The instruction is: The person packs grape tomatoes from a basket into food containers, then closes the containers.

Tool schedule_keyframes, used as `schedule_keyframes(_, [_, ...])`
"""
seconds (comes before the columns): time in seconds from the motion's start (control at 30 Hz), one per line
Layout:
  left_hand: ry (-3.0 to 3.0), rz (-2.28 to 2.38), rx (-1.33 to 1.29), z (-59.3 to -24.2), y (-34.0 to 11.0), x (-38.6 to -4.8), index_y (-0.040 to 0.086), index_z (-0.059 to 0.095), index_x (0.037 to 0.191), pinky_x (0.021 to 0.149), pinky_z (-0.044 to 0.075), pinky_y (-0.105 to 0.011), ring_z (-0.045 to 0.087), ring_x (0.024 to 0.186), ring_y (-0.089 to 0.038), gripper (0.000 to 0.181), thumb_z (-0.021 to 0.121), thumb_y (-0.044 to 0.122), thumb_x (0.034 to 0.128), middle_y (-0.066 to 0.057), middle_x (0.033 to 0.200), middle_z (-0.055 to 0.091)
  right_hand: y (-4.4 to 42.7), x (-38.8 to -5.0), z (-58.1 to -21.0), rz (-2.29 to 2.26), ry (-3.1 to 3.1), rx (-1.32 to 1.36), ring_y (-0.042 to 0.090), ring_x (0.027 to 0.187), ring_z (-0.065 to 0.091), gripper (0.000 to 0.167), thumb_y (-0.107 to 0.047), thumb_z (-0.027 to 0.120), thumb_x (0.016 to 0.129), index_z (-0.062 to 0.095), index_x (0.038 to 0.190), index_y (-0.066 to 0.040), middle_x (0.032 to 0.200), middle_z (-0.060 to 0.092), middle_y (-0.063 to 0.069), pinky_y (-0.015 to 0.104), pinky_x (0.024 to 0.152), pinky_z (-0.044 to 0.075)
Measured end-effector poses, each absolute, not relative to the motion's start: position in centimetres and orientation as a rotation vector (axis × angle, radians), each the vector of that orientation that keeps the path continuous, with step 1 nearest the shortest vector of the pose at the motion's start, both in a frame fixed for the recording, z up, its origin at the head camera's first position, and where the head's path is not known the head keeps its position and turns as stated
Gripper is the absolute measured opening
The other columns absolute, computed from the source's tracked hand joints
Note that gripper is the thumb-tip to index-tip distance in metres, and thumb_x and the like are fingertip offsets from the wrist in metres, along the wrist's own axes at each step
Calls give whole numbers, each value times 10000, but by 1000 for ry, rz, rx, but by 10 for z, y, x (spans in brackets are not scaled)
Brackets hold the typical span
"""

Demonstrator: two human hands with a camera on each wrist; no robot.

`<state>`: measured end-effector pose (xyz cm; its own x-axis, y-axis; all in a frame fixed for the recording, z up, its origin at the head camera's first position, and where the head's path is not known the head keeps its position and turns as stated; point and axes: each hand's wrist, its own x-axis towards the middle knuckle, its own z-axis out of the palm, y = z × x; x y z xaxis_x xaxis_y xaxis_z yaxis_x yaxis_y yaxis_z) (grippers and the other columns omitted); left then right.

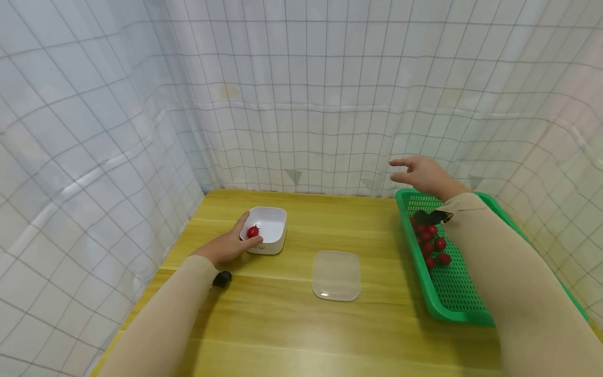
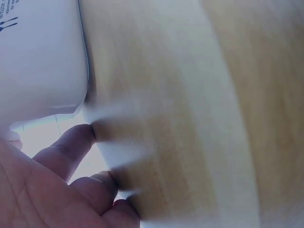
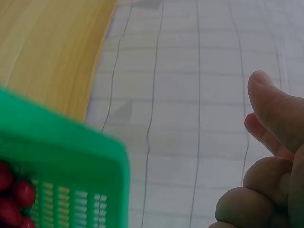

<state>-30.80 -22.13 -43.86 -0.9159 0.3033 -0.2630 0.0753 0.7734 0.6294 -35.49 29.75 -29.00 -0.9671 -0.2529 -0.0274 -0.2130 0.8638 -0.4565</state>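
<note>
In the head view my left hand (image 1: 228,245) holds a white square container (image 1: 273,247) at its near left corner. The thumb lies along the front rim and the index finger along the left side. Inside the container is one cherry tomato (image 1: 253,231). The left wrist view shows the other fingers (image 2: 66,149) bent beside the container wall (image 2: 42,71). My right hand (image 1: 426,175) hovers over the far end of a green basket (image 1: 431,298) of cherry tomatoes (image 1: 427,248), holding nothing. Its index finger and thumb (image 3: 270,102) point out, while the other fingers curl in.
A clear, flat lid (image 1: 336,276) lies on the wooden table (image 1: 268,324) between the container and the basket. White gridded curtains (image 1: 306,104) hang close behind the table and at both sides. The right forearm (image 1: 509,267) covers part of the basket.
</note>
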Motion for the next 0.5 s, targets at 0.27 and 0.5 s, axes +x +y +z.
schedule_keyframes(0.27, [2611, 907, 293, -437, -221, -306, 255, -175, 1685, 1252, 231, -687, 260, 1562, -529, 1046, 510, 685, 1022, -270, 1750, 80, 379, -340, -324, -603, 2938, -292, 311, 686, 535, 557, -335, 632, 1064, 538, 1533, -51, 764, 607, 175, 425, 635, 445])
schedule_keyframes(0.5, [2605, 918, 305, -435, -220, -306, 227, -170, 1686, 1248, 229, -695, 255, 1559, -538, 1064, 516, 689, 1018, -284, 1747, 67, 418, -324, -355, -467, 2826, -368, 533, 1102, 665, 476, -285, 665, 1044, 627, 1446, -33, 1468, 546, 359, 588, 901, 565])
